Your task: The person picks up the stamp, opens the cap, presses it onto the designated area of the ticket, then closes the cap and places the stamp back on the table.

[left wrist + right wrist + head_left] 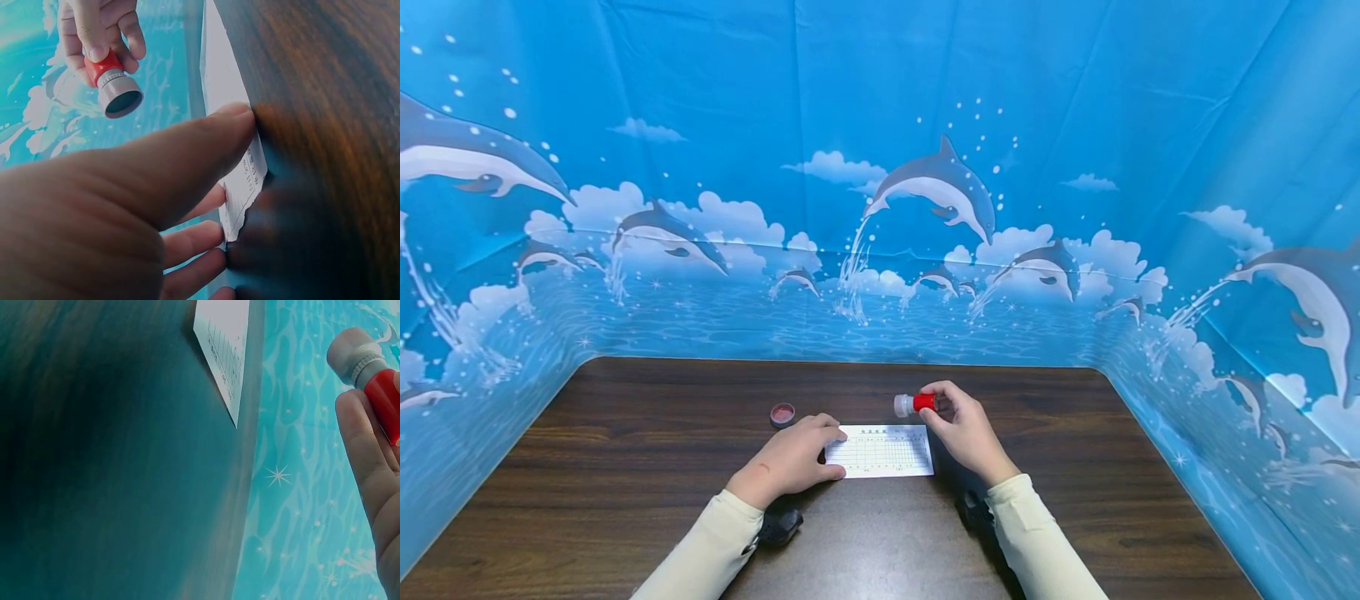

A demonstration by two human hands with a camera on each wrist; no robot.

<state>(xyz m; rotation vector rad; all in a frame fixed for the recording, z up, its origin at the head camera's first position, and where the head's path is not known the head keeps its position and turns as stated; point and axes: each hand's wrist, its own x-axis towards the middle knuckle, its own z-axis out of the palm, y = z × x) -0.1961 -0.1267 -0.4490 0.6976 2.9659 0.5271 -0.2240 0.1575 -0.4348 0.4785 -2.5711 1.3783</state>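
A white printed form (883, 452) with a ruled table lies on the dark wooden table; one short edge looks torn in the left wrist view. My left hand (793, 462) rests at the form's left end, thumb (234, 122) on the near corner and fingers spread toward the far one. Above the form's far right corner, my right hand (966, 429) pinches a stamp (923, 402) by its red handle. The stamp's pale round head points left, and its dark end face shows in the left wrist view. Beyond my left hand sits a round, uncovered red ink pad (782, 415).
The wooden table (662, 467) stretches to both sides and toward the back. A blue curtain (880, 325) printed with dolphins and waves encloses its far and side edges. Dark devices (781, 527) are worn at both wrists, below cream sleeves (1045, 542).
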